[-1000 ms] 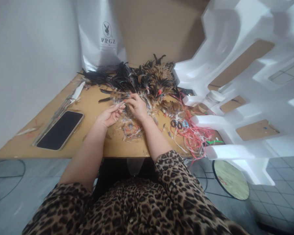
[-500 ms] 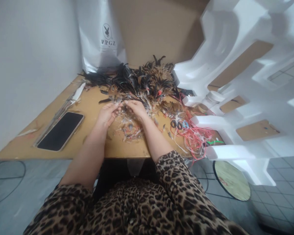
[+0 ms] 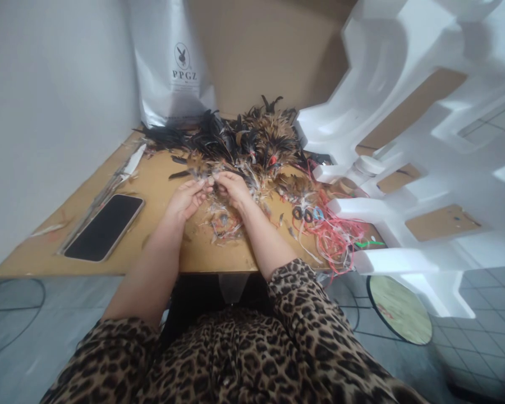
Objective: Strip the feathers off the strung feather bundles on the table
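Observation:
My left hand (image 3: 189,198) is closed in a pinch on the pale quill ends of a small brown feather bunch (image 3: 197,163), which points away from me. Right beside it, my right hand (image 3: 233,187) is also pinched, its fingertips meeting the left ones. Whatever lies between the right fingertips is too small to make out. Behind both hands spreads a large pile of black and brown feathers (image 3: 219,134), some tied in bundles. Loose feather scraps (image 3: 225,221) lie on the table below my hands.
A phone (image 3: 105,227) lies at the left of the table (image 3: 160,255). To the right are a tangle of pink and white string (image 3: 334,233), black rings (image 3: 303,214) and white foam packing (image 3: 382,261). A silver bag (image 3: 172,67) stands at the back.
My fingertips have shifted slightly at the quill ends, and my right hand has turned a little. The rest of the table looks the same, with a small camera shift.

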`<state>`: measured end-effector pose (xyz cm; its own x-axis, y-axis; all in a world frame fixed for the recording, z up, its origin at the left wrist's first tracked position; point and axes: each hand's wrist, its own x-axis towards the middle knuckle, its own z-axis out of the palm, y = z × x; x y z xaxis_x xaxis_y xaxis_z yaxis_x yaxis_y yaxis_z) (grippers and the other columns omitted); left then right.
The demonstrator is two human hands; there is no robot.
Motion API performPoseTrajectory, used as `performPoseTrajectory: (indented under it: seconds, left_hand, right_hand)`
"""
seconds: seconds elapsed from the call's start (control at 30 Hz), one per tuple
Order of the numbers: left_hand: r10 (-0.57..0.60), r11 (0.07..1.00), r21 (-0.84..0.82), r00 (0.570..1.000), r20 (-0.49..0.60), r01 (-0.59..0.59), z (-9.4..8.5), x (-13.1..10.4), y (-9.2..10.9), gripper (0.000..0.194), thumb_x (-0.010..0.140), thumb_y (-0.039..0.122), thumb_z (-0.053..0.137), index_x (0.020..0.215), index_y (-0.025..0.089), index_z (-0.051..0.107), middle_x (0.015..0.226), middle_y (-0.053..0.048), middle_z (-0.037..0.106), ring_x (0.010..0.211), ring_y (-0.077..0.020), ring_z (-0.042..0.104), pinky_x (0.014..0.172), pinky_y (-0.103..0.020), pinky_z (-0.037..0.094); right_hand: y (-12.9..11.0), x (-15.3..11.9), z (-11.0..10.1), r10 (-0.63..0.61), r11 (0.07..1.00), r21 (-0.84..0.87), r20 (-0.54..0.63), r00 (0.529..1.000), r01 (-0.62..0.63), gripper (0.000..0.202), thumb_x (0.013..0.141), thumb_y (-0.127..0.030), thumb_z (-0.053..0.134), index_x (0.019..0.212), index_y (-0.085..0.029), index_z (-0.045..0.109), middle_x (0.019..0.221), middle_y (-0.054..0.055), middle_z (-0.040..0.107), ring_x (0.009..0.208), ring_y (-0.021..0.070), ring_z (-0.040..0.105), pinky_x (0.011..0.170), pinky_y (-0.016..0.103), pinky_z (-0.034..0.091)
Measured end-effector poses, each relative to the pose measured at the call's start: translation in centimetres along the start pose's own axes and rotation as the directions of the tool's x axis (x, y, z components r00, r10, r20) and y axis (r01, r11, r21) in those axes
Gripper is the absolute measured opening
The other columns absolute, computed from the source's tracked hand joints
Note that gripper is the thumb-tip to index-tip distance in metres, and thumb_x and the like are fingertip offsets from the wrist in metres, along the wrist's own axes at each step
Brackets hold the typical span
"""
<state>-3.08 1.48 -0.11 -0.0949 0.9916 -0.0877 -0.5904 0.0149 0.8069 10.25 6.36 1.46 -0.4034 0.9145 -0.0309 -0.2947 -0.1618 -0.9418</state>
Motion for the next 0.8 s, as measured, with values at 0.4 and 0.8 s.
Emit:
performPoseTrajectory:
  seconds: [0.4,0.8]
  left_hand:
    - [-0.038,0.99,0.136,0.997,-0.06,0.046,0.5,-0.2,-0.1,0.008,0.068,0.012,0.068,0.072,0.007,0.065,0.068,-0.009,0.067,0.052,-0.0078,0.061,0.043,-0.012,0.043]
    - [0.206,0.973,0.15,0.953,-0.221,-0.176,-0.1,0.6,-0.1,0.014,0.068,0.021,0.068,0.062,0.011,0.06,0.061,-0.003,0.064,0.047,-0.0039,0.053,0.041,-0.012,0.037]
  right_hand:
    - [0.8,0.3,0.3,-0.205,0.947,-0.258,-0.016,0.979,0.194,0.017,0.063,-0.029,0.066,0.066,-0.014,0.06,0.062,-0.004,0.058,0.057,0.0053,0.049,0.061,0.019,0.041]
    - [1.1,1.5,-2.8,-0.281,0.681,-0.715,-0.054,0.958,0.16,0.02,0.069,-0.031,0.059,0.073,-0.013,0.066,0.072,0.001,0.064,0.065,0.0091,0.053,0.066,0.02,0.041]
